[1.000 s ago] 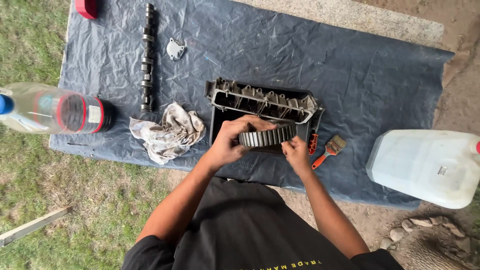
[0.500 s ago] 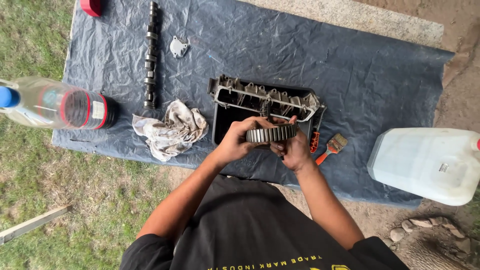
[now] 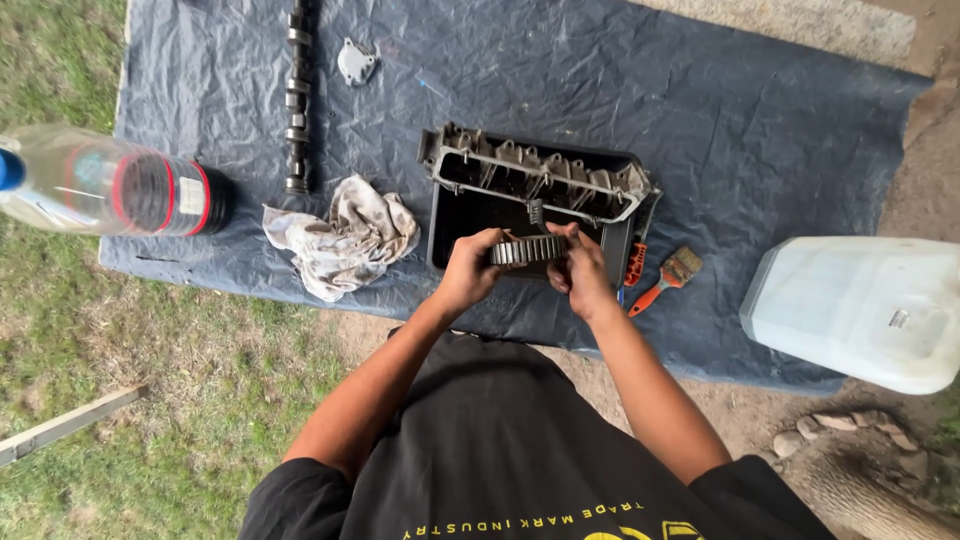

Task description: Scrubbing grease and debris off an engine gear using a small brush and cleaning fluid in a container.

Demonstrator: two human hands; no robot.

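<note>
While both my hands [image 3: 470, 272] [image 3: 580, 272] grip it at centre frame, the gear [image 3: 528, 250] looks round, grey, finely toothed.

— What's covering the ground [image 3: 150, 400] here?

— A dark plastic sheet [image 3: 760, 130] is lying spread over grass and dirt.

— And what's sitting on it?

— A black tray [image 3: 450, 225] is resting near the front edge, a crumpled rag [image 3: 345, 240] beside it. A metal shaft [image 3: 296, 95] and small plate [image 3: 356, 60] are lying toward the far left corner, a brush [image 3: 672, 275] by the tray.
</note>
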